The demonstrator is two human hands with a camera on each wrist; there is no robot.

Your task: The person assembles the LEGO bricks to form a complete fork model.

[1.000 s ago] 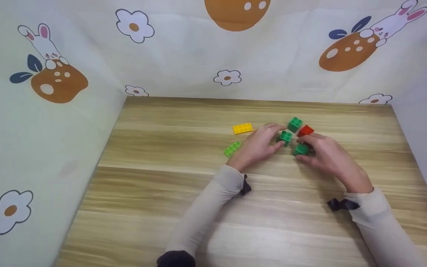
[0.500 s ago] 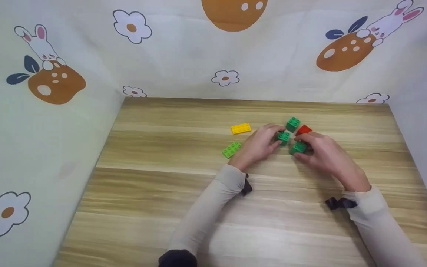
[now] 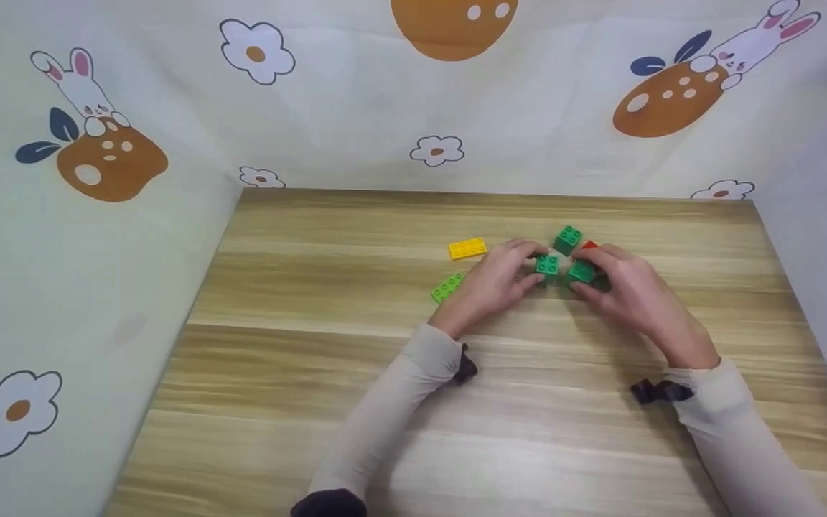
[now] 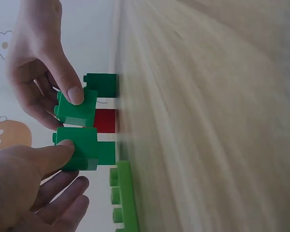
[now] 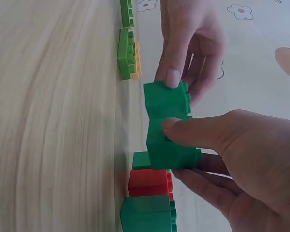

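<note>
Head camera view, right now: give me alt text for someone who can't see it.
A person's left hand holds one green block close to a second green block in the right hand, above a wood-grain table. Beyond them sit a third green block and a mostly hidden red block; a yellow block and a lime block lie to the left.

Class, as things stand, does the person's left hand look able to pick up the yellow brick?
Probably not yet: the left hand is occupied, pinching a green brick. With that set down, likely yes: the yellow brick lies uncovered on the table close by.
</note>
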